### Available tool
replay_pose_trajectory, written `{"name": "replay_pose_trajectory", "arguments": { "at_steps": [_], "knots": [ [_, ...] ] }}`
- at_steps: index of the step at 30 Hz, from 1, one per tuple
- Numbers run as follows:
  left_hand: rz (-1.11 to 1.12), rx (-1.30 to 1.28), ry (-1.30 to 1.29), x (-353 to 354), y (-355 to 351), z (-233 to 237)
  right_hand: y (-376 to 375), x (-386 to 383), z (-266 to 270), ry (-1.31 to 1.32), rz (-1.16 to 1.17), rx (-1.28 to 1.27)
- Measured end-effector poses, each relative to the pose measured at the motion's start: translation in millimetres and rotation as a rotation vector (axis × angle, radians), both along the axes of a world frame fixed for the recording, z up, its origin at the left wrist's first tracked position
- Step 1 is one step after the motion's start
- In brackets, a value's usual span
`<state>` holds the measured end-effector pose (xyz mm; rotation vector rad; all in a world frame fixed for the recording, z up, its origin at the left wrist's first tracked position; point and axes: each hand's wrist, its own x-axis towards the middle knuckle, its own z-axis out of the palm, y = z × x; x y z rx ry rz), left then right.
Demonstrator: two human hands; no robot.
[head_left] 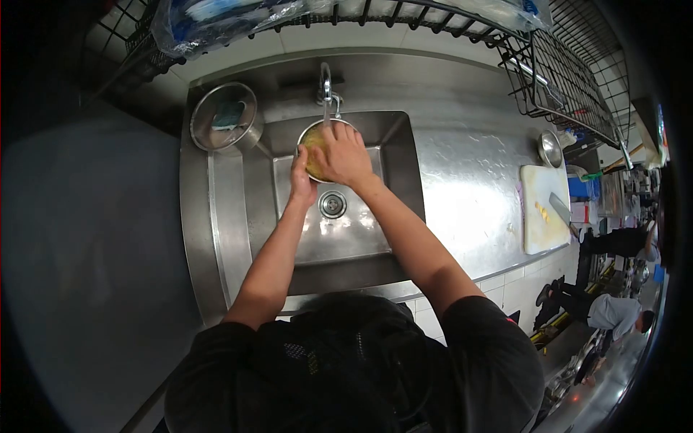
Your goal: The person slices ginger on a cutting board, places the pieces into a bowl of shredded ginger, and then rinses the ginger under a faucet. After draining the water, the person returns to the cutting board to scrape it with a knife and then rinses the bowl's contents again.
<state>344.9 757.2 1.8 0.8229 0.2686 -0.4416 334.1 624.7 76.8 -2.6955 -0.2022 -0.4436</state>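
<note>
Under the tap (326,85), a round metal bowl (300,137) with a pale rim sits in the sink (289,238). Yellowish, wet-looking contents (315,139) fill it, too fine to name. My left hand (304,180) grips the bowl's near left side, thumb up along the rim. Across the right part of the bowl lies my right hand (345,153), fingers stretched out over the contents and partly covering them. A thin stream of water falls from the tap close by my right fingertips. The drain (333,205) shows just below the bowl.
A large metal pot (253,136) with a green pad inside stands left of the sink. Rightward lie a small metal bowl (550,149), a white cutting board (541,227) with yellow pieces, and a knife (560,208). Wire shelves (447,20) hang overhead. Other people stand far right.
</note>
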Motion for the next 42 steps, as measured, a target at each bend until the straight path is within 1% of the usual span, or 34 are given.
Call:
{"name": "replay_pose_trajectory", "arguments": {
  "at_steps": [1,2,4,6,11,13,14,17,19,22,25,27,28,29,30,31,32,33,34,35,36,37,38,39,41,42],
  "knots": [
    [-0.003,-0.002,-0.005,0,-3,-2,5,3,-6,0.039,-0.048,-0.012],
    [0.005,0.017,-0.03,0,-5,-4,6,5,-9,0.035,-0.051,-0.014],
    [0.009,0.032,-0.051,-2,-7,-4,9,4,-11,0.129,-0.088,-0.099],
    [0.033,0.068,-0.118,-4,-11,-5,9,2,-13,0.157,-0.097,-0.117],
    [-0.007,-0.011,-0.077,-20,-22,2,3,-15,-15,0.261,-0.125,-0.154],
    [-0.048,-0.039,-0.086,-32,-28,-3,-5,-28,-12,0.351,-0.125,-0.105],
    [-0.052,-0.053,-0.068,-37,-32,-11,-8,-34,-13,0.353,-0.138,-0.105],
    [-0.069,-0.073,-0.028,-62,-44,-11,-19,-59,-22,0.383,-0.175,-0.109],
    [-0.072,-0.079,-0.01,-79,-49,-12,-25,-75,-24,0.458,-0.179,-0.071],
    [-0.066,-0.051,0.0,-99,-55,-9,-33,-94,-23,0.486,-0.182,-0.049],
    [-0.004,0.037,-0.073,-112,-62,-1,-37,-108,-30,0.442,-0.178,0.016],
    [0.013,0.284,-0.308,-112,-62,7,-38,-111,-30,0.407,-0.166,0.073],
    [0.025,0.305,-0.317,-111,-60,13,-37,-112,-29,0.359,-0.188,0.179],
    [-0.011,0.482,-0.362,-108,-57,18,-35,-113,-28,0.312,-0.213,0.289],
    [-0.051,0.662,-0.404,-105,-56,29,-32,-114,-31,0.305,-0.201,0.313],
    [-0.079,0.856,-0.487,-103,-55,48,-29,-113,-35,0.164,-0.233,0.41],
    [-0.076,0.881,-0.495,-102,-56,67,-26,-111,-38,0.024,-0.268,0.506],
    [-0.05,1.113,-0.62,-102,-61,86,-24,-109,-34,-0.061,-0.25,0.632],
    [-0.023,1.346,-0.744,-104,-66,105,-22,-105,-32,-0.067,-0.242,0.656],
    [-0.019,1.432,-0.747,-106,-71,127,-19,-98,-29,-0.12,-0.242,0.781],
    [-0.02,1.458,-0.755,-107,-76,144,-15,-91,-26,-0.173,-0.245,0.907],
    [0.029,1.606,-0.853,-108,-82,158,-10,-81,-24,-0.174,-0.25,0.933],
    [0.072,1.749,-0.949,-111,-89,170,-3,-71,-22,-0.25,-0.25,0.982],
    [0.051,1.768,-0.95,-114,-96,184,2,-70,-23,-0.322,-0.251,1.028],
    [0.059,1.866,-1.062,-120,-108,213,7,-70,-14,-0.391,-0.25,1.091],
    [0.045,1.883,-1.061,-124,-113,222,10,-70,-8,-0.424,-0.241,1.12]
  ]
}}
